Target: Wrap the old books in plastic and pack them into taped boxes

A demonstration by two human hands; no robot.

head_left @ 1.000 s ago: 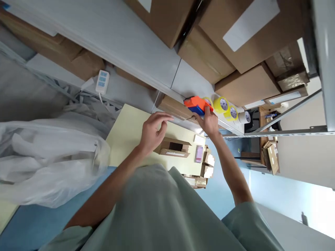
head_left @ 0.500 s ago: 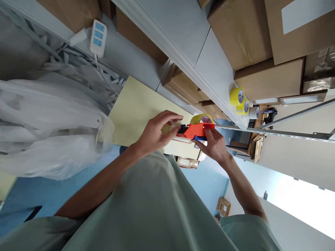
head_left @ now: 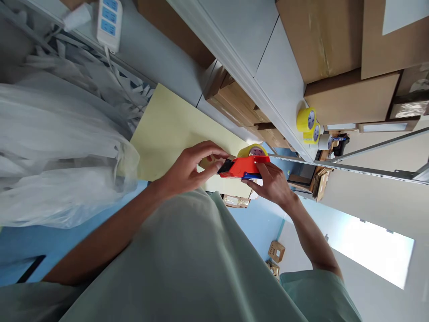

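Note:
My right hand (head_left: 274,182) grips a red tape dispenser (head_left: 241,167) with a blue part underneath, fingers wrapped round its rear end. A yellow roll of tape (head_left: 248,150) shows on the far side of the dispenser. My left hand (head_left: 187,167) has thumb and fingers closed at the dispenser's black front end; whether a strip of tape lies between them is too small to tell. Both hands are over a pale yellow tabletop (head_left: 161,129). Part of a small brownish thing behind the left fingers is hidden.
Along the far side runs a grey shelf (head_left: 231,40) with cardboard boxes (head_left: 321,36) and several tape rolls (head_left: 305,119). A white power strip (head_left: 109,24) lies at the upper left. White plastic sheeting (head_left: 60,156) bulges at the left. A carton (head_left: 276,251) sits on the floor.
The dispenser and both hands have shifted slightly left in view, as the camera view also moved. The left hand stays at the black end, and the right hand keeps its grip.

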